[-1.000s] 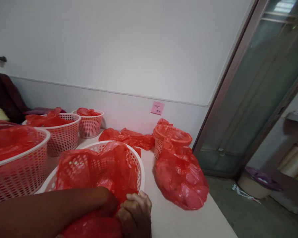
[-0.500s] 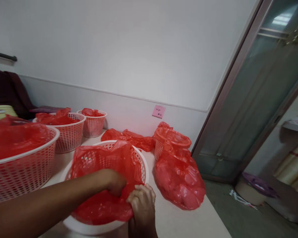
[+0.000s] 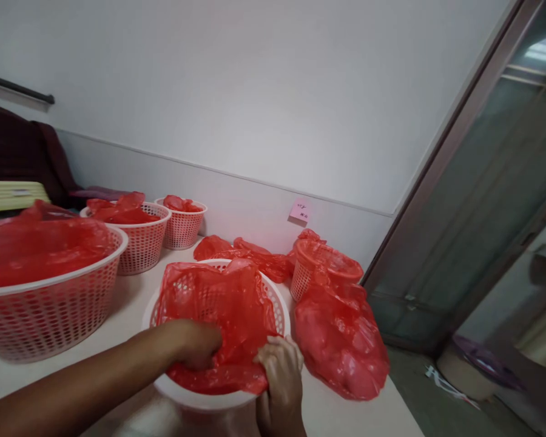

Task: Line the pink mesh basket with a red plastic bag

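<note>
A white perforated plastic basket (image 3: 279, 303) stands in front of me with a thin red plastic bag (image 3: 236, 303) spread inside it as a liner. My left hand (image 3: 200, 343) reaches down into the bag; its fingers are hidden from view. At the near right side of the rim, my right hand (image 3: 279, 364) is closed on the bag's edge, its fingers curled over the film. Just right of the basket lies a full, bulging red plastic bag (image 3: 341, 340), whose contents cannot be made out.
On the left stand a large basket (image 3: 59, 315), a middle-sized basket (image 3: 141, 246) and a small basket (image 3: 184, 227), all with red bags inside. Another red-lined basket (image 3: 303, 279) is by the wall, below a pink note (image 3: 300, 210). A lidded bin (image 3: 466, 370) is on the floor.
The view has shifted, so most things sit farther right or lower. My left hand has moved toward the near left part of the bag. My right hand keeps its hold on the edge.
</note>
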Action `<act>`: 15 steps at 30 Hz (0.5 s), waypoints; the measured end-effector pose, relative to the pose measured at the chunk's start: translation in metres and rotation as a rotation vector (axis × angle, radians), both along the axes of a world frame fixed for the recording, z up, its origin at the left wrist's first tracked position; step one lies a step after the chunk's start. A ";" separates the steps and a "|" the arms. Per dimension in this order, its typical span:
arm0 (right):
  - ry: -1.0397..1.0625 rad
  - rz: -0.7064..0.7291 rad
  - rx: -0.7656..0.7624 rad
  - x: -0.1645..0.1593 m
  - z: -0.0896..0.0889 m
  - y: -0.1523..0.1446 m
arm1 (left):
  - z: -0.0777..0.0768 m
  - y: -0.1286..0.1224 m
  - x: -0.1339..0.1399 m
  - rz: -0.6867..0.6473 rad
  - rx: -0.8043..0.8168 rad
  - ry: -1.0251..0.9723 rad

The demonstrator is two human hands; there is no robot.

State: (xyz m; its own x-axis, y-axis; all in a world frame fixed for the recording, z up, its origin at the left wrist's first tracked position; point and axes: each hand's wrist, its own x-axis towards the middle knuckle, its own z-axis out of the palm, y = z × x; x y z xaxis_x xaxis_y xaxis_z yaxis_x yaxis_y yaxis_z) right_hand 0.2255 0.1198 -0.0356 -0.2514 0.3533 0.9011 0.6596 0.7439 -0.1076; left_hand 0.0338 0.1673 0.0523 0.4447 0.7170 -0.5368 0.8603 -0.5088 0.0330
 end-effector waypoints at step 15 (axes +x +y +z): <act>-0.117 -0.090 0.051 0.010 -0.012 0.007 | -0.034 0.011 0.014 -0.102 -0.011 -0.161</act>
